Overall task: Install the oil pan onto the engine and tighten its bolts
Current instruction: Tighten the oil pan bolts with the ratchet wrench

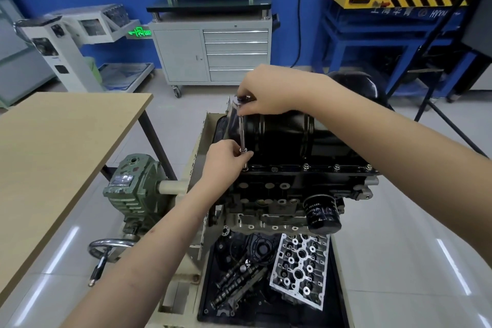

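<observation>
Head view: the oil pan (279, 133) sits on the engine (292, 189), flange bolts (336, 167) right of your hands fitted. Your left hand (226, 161) pinches the extension bar (242, 130) low, your right hand (266, 93) grips its top; this corner bolt seems unfinished.

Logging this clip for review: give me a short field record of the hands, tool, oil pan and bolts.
left hand: pinches the wrench's lower end at the pan flange
right hand: grips the wrench's top
wrench: chrome, upright
oil pan: black, seated on the engine
flange bolts: several visible along the near edge
</observation>
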A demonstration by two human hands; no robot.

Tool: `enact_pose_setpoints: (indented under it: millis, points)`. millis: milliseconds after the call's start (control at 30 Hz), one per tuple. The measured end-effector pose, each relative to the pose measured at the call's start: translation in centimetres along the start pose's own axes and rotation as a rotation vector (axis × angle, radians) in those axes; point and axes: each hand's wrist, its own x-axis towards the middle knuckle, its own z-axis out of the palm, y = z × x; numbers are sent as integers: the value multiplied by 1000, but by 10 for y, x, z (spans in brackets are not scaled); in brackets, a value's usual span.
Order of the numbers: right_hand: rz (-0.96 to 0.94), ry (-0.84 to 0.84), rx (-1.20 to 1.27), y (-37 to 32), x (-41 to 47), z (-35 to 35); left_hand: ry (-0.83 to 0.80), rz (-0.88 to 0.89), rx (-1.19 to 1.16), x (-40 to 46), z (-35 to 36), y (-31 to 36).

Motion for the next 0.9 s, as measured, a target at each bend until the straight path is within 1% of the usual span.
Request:
enact_pose_setpoints:
  millis: [133, 233, 333, 467, 633, 700, 767, 900]
  points:
    - [-69, -14, 138, 11, -2, -4, -67, 21, 88, 4, -3, 1]
    - [-33, 15, 76, 13, 0, -3, -81, -9, 183, 5, -3, 3]
    - [29, 54, 4, 10, -2, 2, -49, -17, 228, 6, 0, 14]
    - [92, 117, -82, -1, -4, 7, -43, -24, 252, 6, 2, 18]
    - [129, 106, -108, -7, -3, 5, -28, -38, 247, 2, 2, 14]
    - [101, 72, -116, -6, -3, 5, -30, -41, 207, 3, 3, 14]
    - [32, 30, -98, -4, -2, 3, -46, -31, 180, 5, 2, 11]
    - [-91, 20, -34, 0, 2, -3, -66, -21, 133, 6, -2, 6]
